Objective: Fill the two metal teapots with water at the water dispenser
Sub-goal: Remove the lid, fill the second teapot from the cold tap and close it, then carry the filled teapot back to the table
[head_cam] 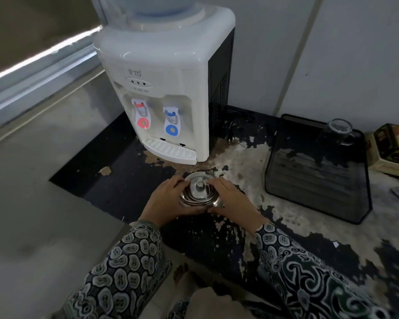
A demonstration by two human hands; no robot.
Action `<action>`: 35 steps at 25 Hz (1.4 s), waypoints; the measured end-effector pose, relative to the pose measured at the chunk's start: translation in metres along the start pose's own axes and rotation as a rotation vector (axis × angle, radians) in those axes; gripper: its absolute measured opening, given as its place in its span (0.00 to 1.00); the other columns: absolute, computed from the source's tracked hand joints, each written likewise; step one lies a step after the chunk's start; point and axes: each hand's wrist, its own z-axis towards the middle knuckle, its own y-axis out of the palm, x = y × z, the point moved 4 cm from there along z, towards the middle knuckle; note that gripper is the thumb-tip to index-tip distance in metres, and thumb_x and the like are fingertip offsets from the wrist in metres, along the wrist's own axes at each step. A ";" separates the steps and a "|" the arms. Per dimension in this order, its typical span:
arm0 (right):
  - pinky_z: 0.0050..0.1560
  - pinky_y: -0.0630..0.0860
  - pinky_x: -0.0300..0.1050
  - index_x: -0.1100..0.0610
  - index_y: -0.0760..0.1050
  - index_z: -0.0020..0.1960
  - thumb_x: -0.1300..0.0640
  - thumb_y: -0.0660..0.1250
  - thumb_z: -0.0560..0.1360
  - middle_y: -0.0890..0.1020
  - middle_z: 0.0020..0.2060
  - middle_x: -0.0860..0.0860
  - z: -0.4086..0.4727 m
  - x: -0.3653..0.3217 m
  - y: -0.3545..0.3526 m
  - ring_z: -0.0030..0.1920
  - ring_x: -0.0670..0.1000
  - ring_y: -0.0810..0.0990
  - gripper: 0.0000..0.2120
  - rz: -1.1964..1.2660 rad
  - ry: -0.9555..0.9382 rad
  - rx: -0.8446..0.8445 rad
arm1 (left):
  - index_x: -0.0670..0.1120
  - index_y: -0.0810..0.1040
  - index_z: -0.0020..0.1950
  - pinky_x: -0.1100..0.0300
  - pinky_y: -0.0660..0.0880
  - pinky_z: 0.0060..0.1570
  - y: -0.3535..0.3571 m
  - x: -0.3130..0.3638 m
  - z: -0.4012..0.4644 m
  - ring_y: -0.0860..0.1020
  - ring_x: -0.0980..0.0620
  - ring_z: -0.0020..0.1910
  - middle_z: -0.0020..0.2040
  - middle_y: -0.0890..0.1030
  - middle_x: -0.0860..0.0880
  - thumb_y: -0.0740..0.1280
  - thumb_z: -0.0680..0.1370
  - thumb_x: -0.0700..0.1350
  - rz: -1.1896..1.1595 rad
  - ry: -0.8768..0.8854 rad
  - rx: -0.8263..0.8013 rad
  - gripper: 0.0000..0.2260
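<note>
A shiny metal teapot (199,192) with its knobbed lid on stands on the worn black counter (115,189), a little in front of the white water dispenser (164,88). My left hand (168,199) wraps its left side and my right hand (230,199) wraps its right side. The dispenser has a red tap (142,113) and a blue tap (171,120) above a white drip tray (171,150). Only one teapot is in view.
A dark plastic tray (318,178) lies at the right with an upturned glass mug (336,132) on it. A printed box (392,150) sits at the far right edge. A plug and cable (230,137) lie beside the dispenser. The counter's left edge drops off near the dispenser.
</note>
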 end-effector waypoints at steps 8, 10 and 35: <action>0.61 0.65 0.43 0.52 0.65 0.66 0.57 0.75 0.63 0.73 0.61 0.50 0.009 0.003 -0.002 0.60 0.51 0.67 0.35 0.211 0.087 0.043 | 0.51 0.79 0.47 0.56 0.71 0.45 -0.012 -0.005 0.023 0.77 0.53 0.44 0.40 0.74 0.57 0.61 0.66 0.72 -0.137 -0.278 -0.054 0.27; 0.61 0.68 0.45 0.53 0.66 0.66 0.58 0.73 0.65 0.75 0.59 0.51 0.011 0.006 -0.003 0.60 0.52 0.70 0.31 0.275 0.119 0.040 | 0.52 0.78 0.42 0.53 0.72 0.49 -0.014 -0.004 0.029 0.78 0.51 0.45 0.40 0.76 0.56 0.59 0.65 0.74 -0.164 -0.380 -0.067 0.27; 0.39 0.72 0.30 0.59 0.82 0.43 0.46 0.59 0.77 0.84 0.36 0.48 -0.100 -0.051 -0.102 0.36 0.37 0.80 0.19 0.773 0.368 0.244 | 0.50 0.77 0.45 0.69 0.72 0.43 -0.043 0.162 -0.059 0.77 0.55 0.44 0.44 0.80 0.48 0.56 0.81 0.44 -0.888 -0.196 0.040 0.11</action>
